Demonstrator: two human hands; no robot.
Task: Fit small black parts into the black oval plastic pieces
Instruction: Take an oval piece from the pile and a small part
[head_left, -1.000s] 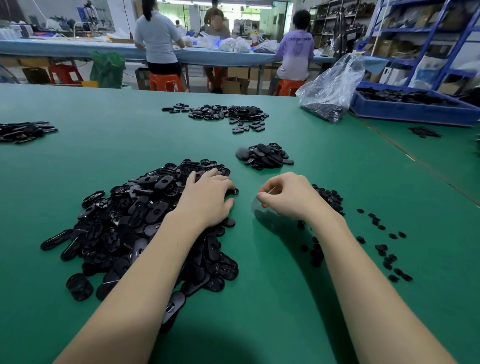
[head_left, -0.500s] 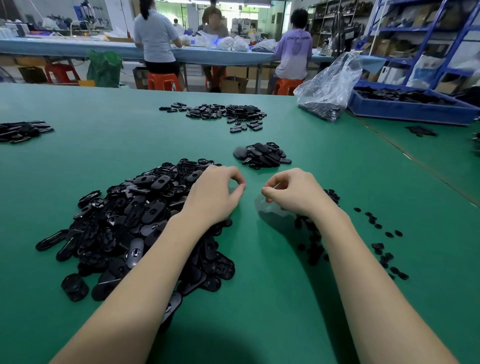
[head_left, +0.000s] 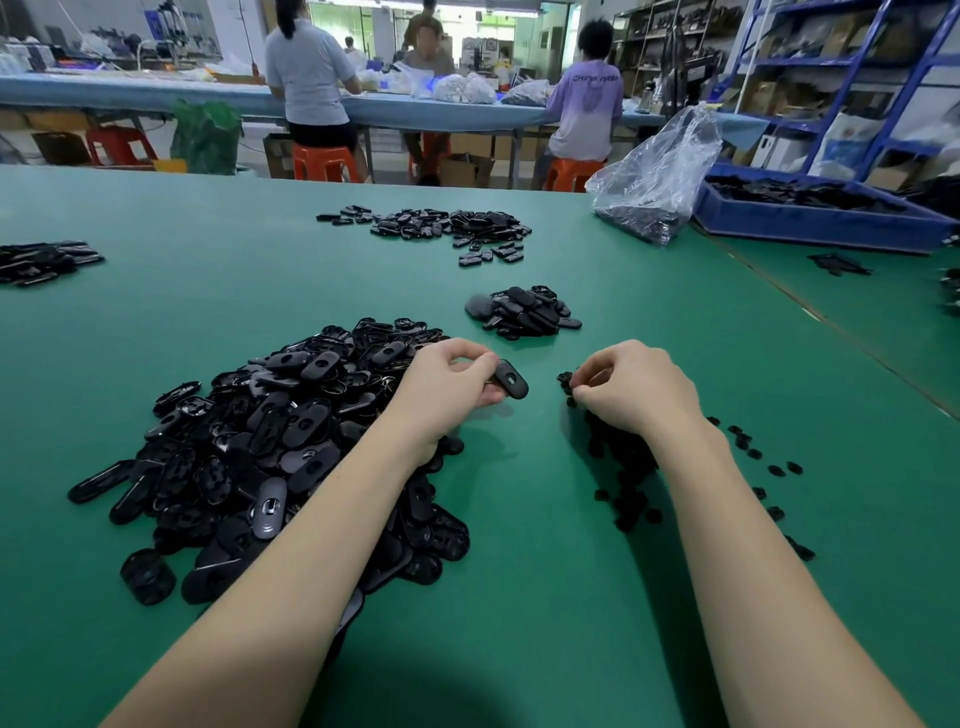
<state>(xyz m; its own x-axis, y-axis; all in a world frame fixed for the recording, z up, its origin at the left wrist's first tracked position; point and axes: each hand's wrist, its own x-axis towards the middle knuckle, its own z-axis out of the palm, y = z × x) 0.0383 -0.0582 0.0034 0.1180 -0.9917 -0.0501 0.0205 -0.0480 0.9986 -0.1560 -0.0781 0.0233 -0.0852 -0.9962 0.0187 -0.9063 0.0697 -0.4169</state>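
Lifted off the pile, left hand (head_left: 447, 387) pinches oval piece (head_left: 510, 379), angled down-right.

Views: one only — a head-worn wide-angle camera, so no second view shares anything with it.
Position: above the near edge of the green table (head_left: 597, 597), at the wearer's head.
Facing: forward and down, along both forearms toward the far workbench (head_left: 130, 93).
Nearness: the left hand (head_left: 447, 389) and right hand (head_left: 631, 389) sit close, mid-frame — forearms fill the bottom.
Distortion: the table's edges bow with the wide lens.
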